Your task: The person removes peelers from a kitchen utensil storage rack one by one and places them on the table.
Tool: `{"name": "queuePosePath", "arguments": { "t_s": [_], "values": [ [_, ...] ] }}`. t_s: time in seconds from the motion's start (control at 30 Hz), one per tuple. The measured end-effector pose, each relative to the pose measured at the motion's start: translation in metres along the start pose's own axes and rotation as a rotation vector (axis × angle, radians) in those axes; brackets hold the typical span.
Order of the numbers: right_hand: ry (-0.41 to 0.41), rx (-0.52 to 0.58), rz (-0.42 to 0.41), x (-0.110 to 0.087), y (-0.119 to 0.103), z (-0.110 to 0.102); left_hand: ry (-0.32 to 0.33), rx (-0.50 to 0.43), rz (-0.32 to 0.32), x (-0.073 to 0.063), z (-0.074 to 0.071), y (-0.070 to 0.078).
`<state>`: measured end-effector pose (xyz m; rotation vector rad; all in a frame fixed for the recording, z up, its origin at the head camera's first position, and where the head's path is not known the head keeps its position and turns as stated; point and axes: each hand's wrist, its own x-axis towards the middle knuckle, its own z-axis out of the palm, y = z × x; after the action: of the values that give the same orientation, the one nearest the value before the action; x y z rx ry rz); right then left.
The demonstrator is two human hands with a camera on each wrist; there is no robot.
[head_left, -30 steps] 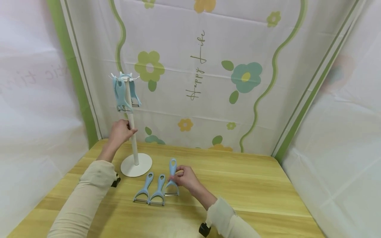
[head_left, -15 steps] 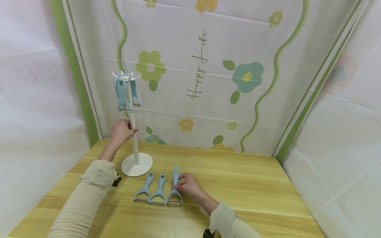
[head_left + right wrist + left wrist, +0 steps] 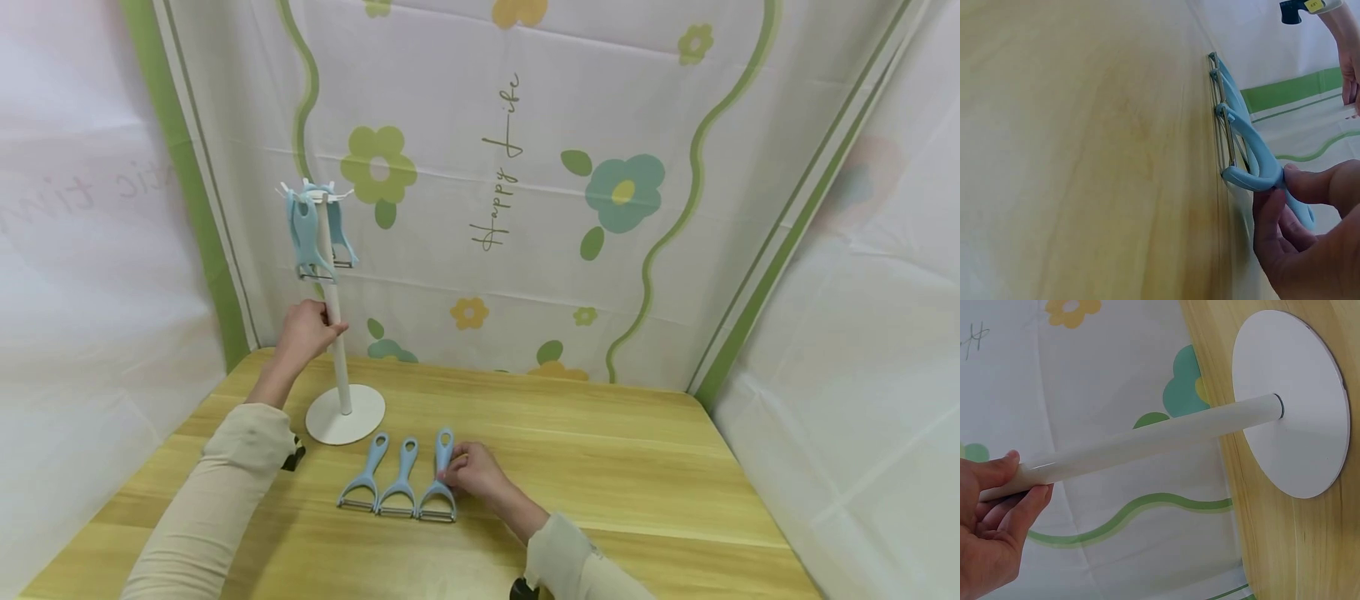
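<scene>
My left hand (image 3: 306,327) grips the pole of a white stand (image 3: 340,358), whose round base (image 3: 1294,447) rests on the table. Light blue peelers (image 3: 306,233) hang from hooks at the top of this stand. On the table lie two more blue Y-shaped peelers, a left one (image 3: 364,475) and a middle one (image 3: 401,479). Beside them, a third peeler (image 3: 442,454) has its neck pinched between the thumb and fingers of my right hand (image 3: 480,473). In the right wrist view this peeler (image 3: 1263,156) has its blade end at the table surface.
The wooden table (image 3: 600,475) stands against a hanging cloth (image 3: 555,275) printed with flowers. White cloth sides close in on the left and right. Several white hooks (image 3: 341,194) ring the top of the stand.
My right hand has brought its peeler down and slightly right, then back left, into line beside the other two. The left hand has stayed on the pole.
</scene>
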<state>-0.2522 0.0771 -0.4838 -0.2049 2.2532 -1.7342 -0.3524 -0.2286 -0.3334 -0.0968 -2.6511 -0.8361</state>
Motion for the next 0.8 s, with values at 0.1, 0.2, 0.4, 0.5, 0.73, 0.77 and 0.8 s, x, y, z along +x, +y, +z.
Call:
{"name": "queuePosePath", "arguments": {
  "t_s": [0.1,0.2,0.4,0.5,0.73,0.77,0.8],
  "values": [
    [0.011,-0.041,-0.011,0.002,0.0014,0.0015,-0.003,-0.001,-0.007,0.0002,-0.0002,0.0001],
    [0.023,-0.087,-0.01,0.0029,0.0021,0.0038,-0.001,0.002,-0.003,0.0002,-0.0002,-0.0003],
    [0.05,-0.176,-0.024,0.0035,0.0007,0.0077,0.002,0.001,0.011,-0.0006,-0.0001,-0.0006],
    [0.052,-0.216,-0.046,0.0039,0.0002,0.0082,0.001,0.004,0.013,-0.0008,-0.0007,0.0002],
    [0.031,-0.317,-0.134,0.0051,0.0016,0.0067,-0.005,0.017,0.024,-0.0004,-0.0004,-0.001],
    [0.029,-0.325,-0.136,0.0055,0.0017,0.0064,-0.004,0.016,0.033,-0.0006,0.0,-0.0018],
    [0.027,-0.33,-0.139,0.006,0.002,0.006,-0.003,0.019,0.044,-0.001,0.0004,-0.0029]
  ]
}}
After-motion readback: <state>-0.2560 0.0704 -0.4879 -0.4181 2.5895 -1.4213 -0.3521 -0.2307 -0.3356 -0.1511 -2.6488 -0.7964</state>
